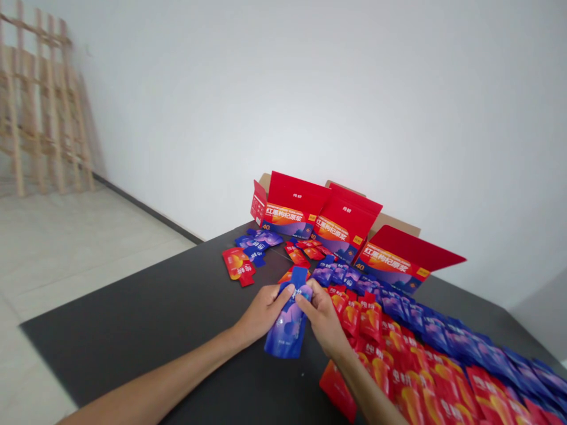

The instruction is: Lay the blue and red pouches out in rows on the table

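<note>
Your left hand [267, 304] and right hand [325, 316] each have a closed grip on an upper edge of the blue pouch [283, 336], at six o'clock in your view, above the black desk [177, 319]. From that pouch, red boxes [339, 227] stand toward one o'clock, red pouches [410, 366] toward four.

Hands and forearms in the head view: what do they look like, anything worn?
Left hand and right hand are bare, no gloves. Left forearm and right forearm show no sleeves, watch, cables or markings; upper arms are out of frame.
</note>
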Available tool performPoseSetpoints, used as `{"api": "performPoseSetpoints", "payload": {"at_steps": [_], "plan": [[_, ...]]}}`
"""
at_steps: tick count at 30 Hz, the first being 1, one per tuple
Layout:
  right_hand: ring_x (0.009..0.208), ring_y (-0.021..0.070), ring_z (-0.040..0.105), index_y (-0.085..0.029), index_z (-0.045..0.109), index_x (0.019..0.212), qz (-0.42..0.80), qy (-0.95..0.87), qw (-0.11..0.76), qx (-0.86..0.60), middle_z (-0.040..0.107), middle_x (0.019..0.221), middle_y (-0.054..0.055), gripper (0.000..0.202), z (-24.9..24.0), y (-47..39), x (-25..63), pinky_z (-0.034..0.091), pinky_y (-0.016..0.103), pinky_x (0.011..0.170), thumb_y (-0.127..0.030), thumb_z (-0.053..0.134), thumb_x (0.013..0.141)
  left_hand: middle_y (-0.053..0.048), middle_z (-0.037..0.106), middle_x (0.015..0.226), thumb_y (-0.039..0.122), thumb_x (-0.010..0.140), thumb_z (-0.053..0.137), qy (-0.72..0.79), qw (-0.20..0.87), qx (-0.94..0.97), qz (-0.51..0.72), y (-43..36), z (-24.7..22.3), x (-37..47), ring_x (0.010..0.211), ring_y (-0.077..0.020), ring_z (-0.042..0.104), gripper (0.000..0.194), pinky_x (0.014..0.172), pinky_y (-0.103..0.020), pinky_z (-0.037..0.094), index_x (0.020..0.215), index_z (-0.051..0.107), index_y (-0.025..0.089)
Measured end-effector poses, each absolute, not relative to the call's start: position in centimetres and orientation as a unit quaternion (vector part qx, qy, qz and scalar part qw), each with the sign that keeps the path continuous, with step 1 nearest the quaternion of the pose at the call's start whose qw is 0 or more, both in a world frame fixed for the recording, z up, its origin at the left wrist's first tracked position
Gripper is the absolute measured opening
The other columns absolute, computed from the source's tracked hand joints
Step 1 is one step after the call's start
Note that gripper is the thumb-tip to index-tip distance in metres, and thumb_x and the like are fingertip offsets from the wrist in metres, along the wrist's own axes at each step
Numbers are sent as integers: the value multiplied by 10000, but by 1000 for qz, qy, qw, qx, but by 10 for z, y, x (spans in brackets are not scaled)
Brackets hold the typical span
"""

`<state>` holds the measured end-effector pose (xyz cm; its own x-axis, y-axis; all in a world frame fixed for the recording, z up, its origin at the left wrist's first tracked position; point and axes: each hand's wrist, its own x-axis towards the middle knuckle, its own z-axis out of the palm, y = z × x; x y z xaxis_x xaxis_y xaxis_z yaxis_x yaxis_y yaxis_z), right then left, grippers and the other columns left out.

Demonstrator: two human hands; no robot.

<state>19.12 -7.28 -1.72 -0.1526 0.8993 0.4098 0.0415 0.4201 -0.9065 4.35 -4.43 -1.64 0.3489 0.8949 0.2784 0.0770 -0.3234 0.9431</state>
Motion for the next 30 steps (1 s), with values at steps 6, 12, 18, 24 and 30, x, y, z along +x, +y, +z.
{"api": "performPoseSetpoints", "payload": {"at_steps": [6, 12, 18, 24, 30], "plan": [[548, 96, 371, -131, 485, 718, 446, -598, 556, -367, 392, 624, -14, 394, -29, -73, 183, 353, 174, 517, -463, 529, 926, 40, 445, 547, 542, 815, 453, 362, 449, 673, 463, -44, -14, 43, 542, -81, 374, 458, 500, -170, 302, 571, 480, 156], [586, 103, 430, -124, 547, 783, 488, -640, 484, -343, 483, 695, 3, 351, -27, -76, 189, 364, 171, 541, -456, 622, 870, 40, 451, 556, 541, 815, 448, 378, 447, 656, 477, -44, -13, 42, 555, -82, 386, 458, 515, -174, 301, 567, 468, 157], [484, 86, 394, -126, 533, 689, 509, -708, 346, -346, 466, 586, -9, 473, -27, -79, 198, 297, 168, 461, -553, 554, 891, 57, 419, 527, 518, 821, 450, 406, 424, 637, 500, -39, -15, 40, 520, -73, 348, 439, 490, -181, 247, 558, 439, 167], [497, 84, 340, -142, 459, 658, 496, -735, 320, -334, 392, 574, -25, 487, -22, -80, 201, 245, 180, 465, -543, 493, 931, 59, 445, 524, 527, 831, 440, 419, 420, 615, 520, -37, -15, 41, 522, -75, 375, 451, 498, -183, 279, 561, 463, 166], [537, 122, 384, -160, 409, 639, 314, -674, 501, -443, 408, 602, 4, 504, -31, -79, 188, 270, 218, 487, -522, 368, 987, 75, 461, 554, 542, 864, 369, 379, 497, 613, 484, -46, -18, 46, 451, -79, 410, 406, 454, -185, 318, 765, 543, 188]]}}
